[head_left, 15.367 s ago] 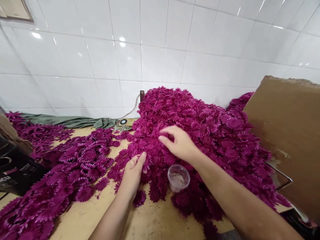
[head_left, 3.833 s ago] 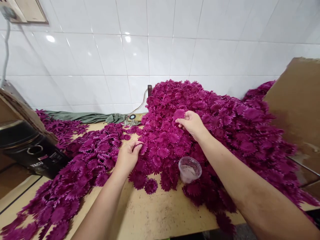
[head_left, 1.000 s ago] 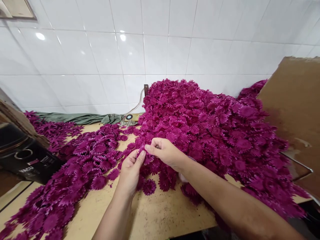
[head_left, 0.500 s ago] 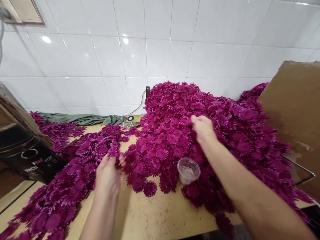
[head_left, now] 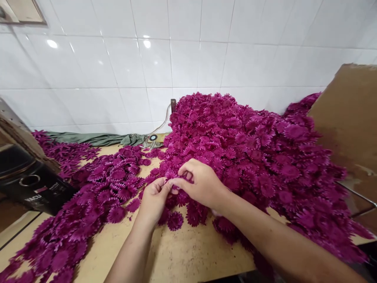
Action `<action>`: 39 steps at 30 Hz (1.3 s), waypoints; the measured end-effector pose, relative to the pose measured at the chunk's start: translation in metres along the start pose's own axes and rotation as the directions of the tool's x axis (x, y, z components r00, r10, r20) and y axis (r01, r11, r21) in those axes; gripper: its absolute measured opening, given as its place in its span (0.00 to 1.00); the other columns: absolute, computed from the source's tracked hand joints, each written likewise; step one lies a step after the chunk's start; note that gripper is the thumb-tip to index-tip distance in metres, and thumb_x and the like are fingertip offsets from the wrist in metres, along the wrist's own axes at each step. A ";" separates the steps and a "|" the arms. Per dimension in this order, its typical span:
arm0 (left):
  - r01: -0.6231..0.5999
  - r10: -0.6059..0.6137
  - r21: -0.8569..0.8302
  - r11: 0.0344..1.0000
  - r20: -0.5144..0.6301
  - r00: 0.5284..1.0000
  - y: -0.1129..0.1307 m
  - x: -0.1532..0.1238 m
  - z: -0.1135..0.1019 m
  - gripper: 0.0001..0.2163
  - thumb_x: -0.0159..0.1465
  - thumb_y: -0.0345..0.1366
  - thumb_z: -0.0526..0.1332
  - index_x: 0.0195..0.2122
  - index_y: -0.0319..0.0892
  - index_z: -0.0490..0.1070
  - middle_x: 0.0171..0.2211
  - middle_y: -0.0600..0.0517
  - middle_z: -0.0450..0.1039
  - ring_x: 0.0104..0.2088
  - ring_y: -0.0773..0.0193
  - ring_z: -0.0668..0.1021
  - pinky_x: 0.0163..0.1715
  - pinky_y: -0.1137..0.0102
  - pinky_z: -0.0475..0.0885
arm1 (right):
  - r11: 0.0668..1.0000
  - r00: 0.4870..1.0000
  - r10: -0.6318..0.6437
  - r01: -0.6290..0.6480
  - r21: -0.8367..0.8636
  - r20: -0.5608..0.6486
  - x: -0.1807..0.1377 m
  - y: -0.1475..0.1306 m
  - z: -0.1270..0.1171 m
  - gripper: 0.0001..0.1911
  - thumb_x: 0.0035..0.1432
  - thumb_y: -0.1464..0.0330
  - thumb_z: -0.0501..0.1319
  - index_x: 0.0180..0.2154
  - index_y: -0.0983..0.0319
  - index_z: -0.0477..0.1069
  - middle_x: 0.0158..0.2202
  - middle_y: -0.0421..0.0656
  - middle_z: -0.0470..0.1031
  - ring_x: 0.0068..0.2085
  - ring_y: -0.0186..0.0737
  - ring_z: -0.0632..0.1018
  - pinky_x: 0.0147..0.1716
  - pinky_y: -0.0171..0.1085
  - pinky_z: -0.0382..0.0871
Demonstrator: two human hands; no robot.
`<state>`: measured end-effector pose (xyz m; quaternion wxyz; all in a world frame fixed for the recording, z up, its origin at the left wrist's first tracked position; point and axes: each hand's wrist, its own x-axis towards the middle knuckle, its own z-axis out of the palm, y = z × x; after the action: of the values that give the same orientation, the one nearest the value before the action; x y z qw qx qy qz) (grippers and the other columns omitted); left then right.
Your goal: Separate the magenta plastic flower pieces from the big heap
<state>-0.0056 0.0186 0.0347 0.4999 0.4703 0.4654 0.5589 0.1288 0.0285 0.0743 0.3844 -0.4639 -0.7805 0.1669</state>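
My left hand (head_left: 154, 196) and my right hand (head_left: 203, 182) meet over the wooden table, fingertips nearly touching. Between them is a magenta fabric flower (head_left: 171, 175), its petals showing just above the fingertips. The left hand pinches it with thumb and forefinger. Thumb and bent fingers of the right hand are closed at the same flower from the other side; exactly what lies under those fingers is hidden. Just behind the hands rises a large heap of similar magenta flowers (head_left: 241, 137). A single flower (head_left: 175, 221) lies below them on the table (head_left: 188, 251).
A longer pile of flowers (head_left: 97, 196) runs along the left. Beyond it stand a black box (head_left: 41, 184) and pointed magenta petals (head_left: 69, 155). Green cloth (head_left: 88, 138) lies along the tiled wall (head_left: 188, 63). A cardboard sheet (head_left: 347, 129) leans at right.
My right hand has come back from the heap to meet my left, which moved right and inward. A clear plastic cup seen before is now covered by my right hand and arm.
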 end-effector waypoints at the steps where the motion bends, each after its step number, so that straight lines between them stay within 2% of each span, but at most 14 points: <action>1: -0.013 0.012 0.018 1.000 0.008 1.000 -0.002 0.000 -0.001 0.12 0.44 0.43 0.66 0.17 0.38 0.69 0.16 0.54 0.69 0.20 0.69 0.70 0.24 0.75 0.64 | 1.000 1.000 0.004 -0.004 0.001 0.024 -0.001 -0.001 0.003 0.07 0.49 0.65 0.61 0.27 0.63 0.68 0.28 0.41 0.67 0.28 0.32 0.67 0.30 0.34 0.61; 4: -0.049 0.049 0.060 0.997 0.006 0.999 -0.007 0.002 -0.005 0.13 0.45 0.44 0.65 0.18 0.39 0.68 0.16 0.55 0.68 0.20 0.70 0.68 0.22 0.75 0.62 | 0.999 0.997 0.021 -0.023 0.025 0.073 -0.001 0.001 0.009 0.04 0.50 0.70 0.58 0.25 0.63 0.68 0.26 0.40 0.67 0.27 0.31 0.66 0.28 0.33 0.59; 9: -0.108 0.117 0.089 0.990 -0.101 0.988 -0.010 0.007 -0.012 0.14 0.45 0.43 0.65 0.16 0.40 0.65 0.13 0.60 0.60 0.17 0.73 0.61 0.18 0.77 0.57 | 0.996 0.999 0.044 -0.044 0.079 0.003 0.000 0.000 0.009 0.10 0.49 0.71 0.59 0.18 0.62 0.62 0.20 0.37 0.63 0.24 0.30 0.63 0.25 0.32 0.55; 16: 0.097 -0.090 -0.113 0.989 0.070 0.994 0.005 -0.003 0.000 0.16 0.44 0.48 0.65 0.25 0.39 0.70 0.22 0.54 0.71 0.22 0.68 0.72 0.22 0.74 0.67 | 0.978 0.990 0.138 -0.129 0.167 -0.044 0.005 0.006 0.010 0.15 0.46 0.63 0.61 0.17 0.62 0.59 0.17 0.34 0.59 0.21 0.29 0.60 0.23 0.31 0.54; 20: 0.100 -0.096 -0.214 0.972 0.029 0.995 0.004 -0.003 0.002 0.15 0.41 0.44 0.68 0.23 0.39 0.70 0.19 0.55 0.70 0.20 0.71 0.72 0.20 0.77 0.65 | 0.968 0.993 0.114 -0.120 0.218 0.039 0.002 0.008 0.009 0.12 0.46 0.67 0.61 0.18 0.62 0.59 0.18 0.34 0.59 0.22 0.28 0.61 0.22 0.31 0.53; 24: 0.142 -0.187 -0.404 0.904 -0.073 0.980 0.001 0.001 0.003 0.12 0.37 0.35 0.70 0.20 0.39 0.68 0.16 0.58 0.68 0.16 0.74 0.68 0.17 0.78 0.64 | 0.954 0.988 0.044 -0.087 0.288 0.150 -0.003 0.005 0.003 0.11 0.47 0.69 0.60 0.19 0.62 0.59 0.18 0.34 0.58 0.22 0.28 0.60 0.23 0.31 0.54; 27: 0.123 -0.211 -0.454 0.883 -0.148 0.966 0.006 0.003 0.008 0.10 0.37 0.29 0.68 0.20 0.38 0.68 0.14 0.59 0.67 0.13 0.76 0.66 0.14 0.80 0.62 | 0.975 0.996 -0.025 0.005 0.221 0.088 -0.007 -0.002 0.000 0.12 0.48 0.72 0.59 0.18 0.62 0.56 0.19 0.34 0.57 0.23 0.29 0.61 0.25 0.32 0.55; 30: 0.103 -0.214 -0.486 0.868 -0.179 0.960 0.016 0.012 0.007 0.05 0.44 0.27 0.64 0.21 0.38 0.67 0.13 0.58 0.66 0.12 0.77 0.65 0.12 0.81 0.60 | 0.979 0.999 -0.049 0.047 0.198 0.005 -0.012 -0.010 -0.007 0.13 0.49 0.72 0.58 0.18 0.61 0.55 0.19 0.35 0.57 0.23 0.30 0.60 0.25 0.32 0.55; 32: 0.055 -0.208 -0.523 0.851 -0.239 0.948 0.021 0.020 -0.005 0.04 0.52 0.27 0.59 0.21 0.38 0.65 0.13 0.58 0.64 0.12 0.77 0.64 0.11 0.82 0.58 | 0.971 0.998 -0.064 0.065 0.229 -0.011 -0.016 -0.012 -0.017 0.12 0.51 0.70 0.56 0.19 0.61 0.56 0.20 0.36 0.57 0.23 0.30 0.60 0.23 0.32 0.57; 34: -0.024 -0.217 -0.556 0.831 -0.363 0.906 0.023 0.027 -0.021 0.10 0.56 0.24 0.53 0.18 0.39 0.61 0.10 0.61 0.59 0.10 0.79 0.60 0.10 0.84 0.55 | 0.962 0.997 -0.073 0.074 0.264 -0.016 -0.016 -0.007 -0.032 0.11 0.53 0.67 0.55 0.21 0.61 0.58 0.21 0.37 0.60 0.23 0.31 0.62 0.22 0.33 0.59; 36: -0.078 -0.187 -0.532 0.843 -0.425 0.886 0.023 0.029 -0.032 0.10 0.57 0.25 0.53 0.19 0.39 0.62 0.12 0.60 0.61 0.11 0.79 0.62 0.11 0.84 0.56 | 0.977 0.998 -0.008 0.020 0.212 -0.058 -0.011 0.006 -0.046 0.08 0.53 0.67 0.54 0.25 0.62 0.62 0.24 0.39 0.63 0.23 0.31 0.64 0.23 0.34 0.62; 37: -0.070 -0.147 -0.467 0.881 -0.411 0.900 0.022 0.027 -0.034 0.07 0.56 0.26 0.55 0.22 0.39 0.65 0.14 0.59 0.65 0.12 0.77 0.65 0.11 0.83 0.59 | 0.991 0.992 0.061 -0.048 0.122 -0.108 -0.007 0.014 -0.051 0.05 0.52 0.69 0.55 0.26 0.62 0.64 0.25 0.40 0.64 0.25 0.33 0.66 0.25 0.35 0.64; 38: -0.018 -0.125 -0.406 0.914 -0.323 0.938 0.021 0.024 -0.032 0.04 0.55 0.28 0.57 0.24 0.39 0.67 0.16 0.57 0.68 0.15 0.75 0.68 0.12 0.82 0.62 | 0.993 0.979 0.114 -0.111 0.027 -0.170 -0.001 0.021 -0.053 0.03 0.50 0.71 0.56 0.30 0.63 0.66 0.28 0.42 0.65 0.28 0.35 0.68 0.29 0.38 0.66; 39: 0.034 -0.120 -0.344 0.938 -0.231 0.966 0.020 0.020 -0.027 0.01 0.53 0.29 0.60 0.25 0.38 0.69 0.18 0.55 0.70 0.17 0.73 0.70 0.14 0.81 0.64 | 0.983 0.960 0.152 -0.171 -0.065 -0.234 0.004 0.027 -0.054 0.09 0.47 0.73 0.58 0.35 0.63 0.67 0.33 0.45 0.66 0.33 0.38 0.70 0.35 0.41 0.67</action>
<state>-0.0365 0.0361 0.0528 0.5323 0.2855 0.4400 0.6645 0.1843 0.0406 0.0945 0.4367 -0.5581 -0.6969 0.1101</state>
